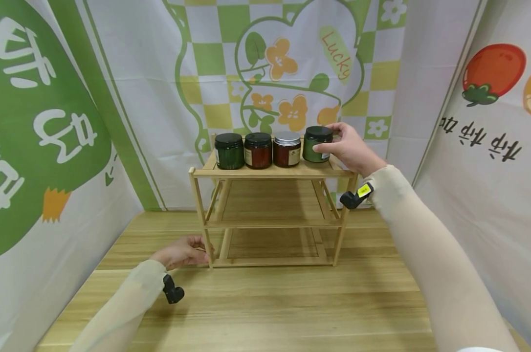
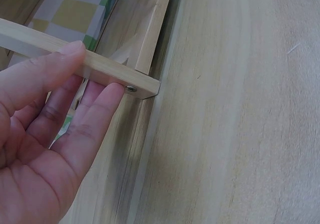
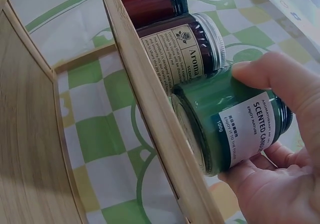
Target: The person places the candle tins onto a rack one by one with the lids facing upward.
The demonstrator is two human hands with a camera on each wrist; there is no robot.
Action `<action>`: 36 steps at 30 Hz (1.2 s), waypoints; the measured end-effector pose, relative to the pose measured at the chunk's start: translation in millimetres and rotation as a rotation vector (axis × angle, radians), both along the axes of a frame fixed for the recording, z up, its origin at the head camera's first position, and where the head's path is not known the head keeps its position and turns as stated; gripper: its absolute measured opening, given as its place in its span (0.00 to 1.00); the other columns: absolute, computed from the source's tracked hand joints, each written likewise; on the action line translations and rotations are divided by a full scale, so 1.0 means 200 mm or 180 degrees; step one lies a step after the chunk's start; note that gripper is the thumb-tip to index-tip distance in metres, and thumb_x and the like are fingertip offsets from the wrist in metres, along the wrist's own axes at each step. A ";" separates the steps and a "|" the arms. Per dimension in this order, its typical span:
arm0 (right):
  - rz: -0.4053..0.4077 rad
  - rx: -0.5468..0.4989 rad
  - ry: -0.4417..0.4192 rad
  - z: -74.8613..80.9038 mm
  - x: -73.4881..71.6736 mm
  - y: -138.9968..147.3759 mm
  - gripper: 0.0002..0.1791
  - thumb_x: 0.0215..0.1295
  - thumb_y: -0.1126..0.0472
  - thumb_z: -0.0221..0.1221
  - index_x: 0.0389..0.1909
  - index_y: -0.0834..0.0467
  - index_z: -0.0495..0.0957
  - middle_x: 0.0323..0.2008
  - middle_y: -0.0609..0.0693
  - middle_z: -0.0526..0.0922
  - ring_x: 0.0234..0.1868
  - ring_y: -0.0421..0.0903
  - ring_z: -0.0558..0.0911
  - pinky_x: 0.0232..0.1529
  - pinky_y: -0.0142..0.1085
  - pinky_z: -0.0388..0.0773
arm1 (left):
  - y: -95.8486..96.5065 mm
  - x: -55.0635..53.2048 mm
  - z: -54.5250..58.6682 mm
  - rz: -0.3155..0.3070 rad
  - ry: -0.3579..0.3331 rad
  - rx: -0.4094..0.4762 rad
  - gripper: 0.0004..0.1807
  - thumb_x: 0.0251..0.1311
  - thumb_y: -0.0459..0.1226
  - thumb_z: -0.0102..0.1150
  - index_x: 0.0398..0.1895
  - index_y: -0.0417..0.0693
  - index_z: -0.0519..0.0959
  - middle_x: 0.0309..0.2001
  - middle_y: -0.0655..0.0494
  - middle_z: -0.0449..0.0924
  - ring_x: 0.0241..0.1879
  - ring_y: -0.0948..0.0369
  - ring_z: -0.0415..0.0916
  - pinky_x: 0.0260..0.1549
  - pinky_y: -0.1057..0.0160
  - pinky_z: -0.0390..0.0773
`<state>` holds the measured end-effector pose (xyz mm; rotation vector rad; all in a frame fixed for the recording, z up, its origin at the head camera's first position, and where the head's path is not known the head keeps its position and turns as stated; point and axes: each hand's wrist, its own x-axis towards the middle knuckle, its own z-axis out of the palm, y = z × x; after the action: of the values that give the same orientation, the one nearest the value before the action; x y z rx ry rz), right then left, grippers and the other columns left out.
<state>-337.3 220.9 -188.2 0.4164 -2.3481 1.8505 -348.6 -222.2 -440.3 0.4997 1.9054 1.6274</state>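
Note:
My right hand (image 1: pixel 353 150) grips a green scented candle jar (image 3: pixel 235 121) with a black lid and white label, at the right end of the wooden rack's (image 1: pixel 270 173) top shelf. Thumb and fingers lie on opposite sides of the glass. Whether its base touches the shelf, I cannot tell. To its left stand a dark red jar with a silver lid (image 1: pixel 287 150), a red jar with a black lid (image 1: pixel 258 151) and a dark green jar (image 1: pixel 229 152). Low down, my left hand (image 1: pixel 182 252) pinches the rack's front left leg (image 2: pixel 102 67) between thumb and fingers.
The rack has two lower shelves, a middle one (image 1: pixel 272 201) and a bottom one (image 1: pixel 272 243), and stands on a wood-grain table (image 1: pixel 283 308). Printed cloth (image 1: pixel 221 63) hangs behind it, with more cloth at the left (image 1: pixel 129 171) and right (image 1: pixel 476 176).

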 end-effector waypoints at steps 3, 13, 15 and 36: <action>-0.0038 0.0086 -0.0027 0.00 0.00 0.00 0.35 0.57 0.74 0.62 0.62 0.69 0.55 0.52 0.54 0.65 0.43 0.38 0.79 0.42 0.22 0.79 | 0.00 0.00 0.00 -0.0013 0.0008 0.0004 0.13 0.62 0.26 0.57 0.50 0.35 0.72 0.46 0.49 0.76 0.46 0.57 0.80 0.49 0.61 0.82; -0.0097 0.0282 -0.0086 -0.01 -0.01 -0.01 0.38 0.56 0.74 0.63 0.65 0.69 0.54 0.53 0.55 0.65 0.52 0.46 0.76 0.45 0.23 0.79 | 0.00 0.00 0.00 0.0009 0.0016 -0.0008 0.11 0.62 0.26 0.58 0.47 0.37 0.72 0.47 0.50 0.76 0.46 0.58 0.80 0.49 0.60 0.82; -0.0095 0.0266 -0.0089 -0.01 -0.01 -0.01 0.38 0.56 0.74 0.62 0.66 0.69 0.54 0.53 0.55 0.65 0.52 0.47 0.76 0.45 0.23 0.79 | 0.00 0.01 0.00 0.0010 0.0014 -0.0008 0.11 0.62 0.26 0.58 0.47 0.37 0.73 0.46 0.50 0.76 0.45 0.58 0.80 0.49 0.60 0.82; 0.0007 0.0056 -0.0352 -0.03 -0.01 -0.03 0.38 0.59 0.75 0.60 0.67 0.65 0.51 0.62 0.62 0.63 0.33 0.36 0.75 0.24 0.25 0.70 | 0.00 0.00 0.00 0.0004 0.0023 -0.0024 0.12 0.62 0.27 0.58 0.48 0.38 0.73 0.45 0.50 0.77 0.45 0.58 0.80 0.48 0.61 0.82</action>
<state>-340.3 215.7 -193.5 0.3266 -2.4367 1.9020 -348.9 -222.8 -441.0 0.5022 1.9168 1.6206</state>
